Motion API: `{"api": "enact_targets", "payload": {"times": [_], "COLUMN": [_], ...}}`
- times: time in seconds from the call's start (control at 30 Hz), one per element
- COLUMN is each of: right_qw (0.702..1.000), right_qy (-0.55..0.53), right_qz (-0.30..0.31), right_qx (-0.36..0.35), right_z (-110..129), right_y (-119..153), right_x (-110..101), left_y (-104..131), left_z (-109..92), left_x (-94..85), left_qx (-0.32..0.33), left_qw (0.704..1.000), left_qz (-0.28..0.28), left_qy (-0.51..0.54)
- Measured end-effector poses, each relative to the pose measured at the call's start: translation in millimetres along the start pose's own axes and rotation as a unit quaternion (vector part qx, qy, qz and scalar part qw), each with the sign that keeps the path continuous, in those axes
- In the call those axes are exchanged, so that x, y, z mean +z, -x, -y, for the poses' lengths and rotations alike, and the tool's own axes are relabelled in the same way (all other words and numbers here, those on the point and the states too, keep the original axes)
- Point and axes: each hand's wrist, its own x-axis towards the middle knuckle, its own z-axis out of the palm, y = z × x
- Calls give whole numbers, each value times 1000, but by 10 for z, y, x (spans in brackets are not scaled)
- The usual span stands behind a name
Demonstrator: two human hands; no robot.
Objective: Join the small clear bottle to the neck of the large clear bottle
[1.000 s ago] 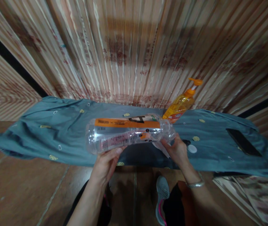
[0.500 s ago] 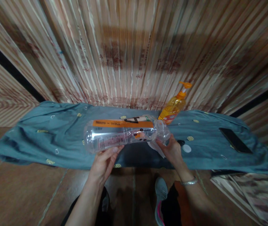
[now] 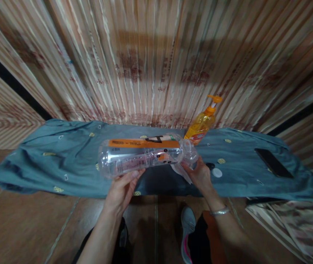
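A large clear plastic bottle with an orange and silver label lies sideways in the air between my hands. Its base points left and its neck end right. My left hand grips the underside near the base. At the neck end, my right hand has its fingers closed on the bottle. Below the neck, a white tissue-like piece rests on the cloth beside my right hand. An orange pump bottle of yellow liquid stands behind the neck end.
Blue-green patterned cloth covers the long surface. To the right of my right hand sit a white round cap and a small black item. A black phone lies farther right. A striped curtain hangs behind.
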Motion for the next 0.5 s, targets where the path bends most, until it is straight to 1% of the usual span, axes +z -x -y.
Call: {"api": "enact_targets", "payload": {"times": [0.23, 0.5], "right_qw": [1000, 1000], "right_qy": [-5, 8], "right_qz": [0, -7], "right_qx": [-3, 2], "right_z": [-3, -34], "right_y": [6, 13], "right_x": [-4, 24], "left_y": [15, 15], "left_z": [-3, 17], "left_x": [-14, -14], "left_qx": [-17, -20], "left_qw": [1000, 1000], "left_qz": [-3, 1], "left_qy": [1, 0]}}
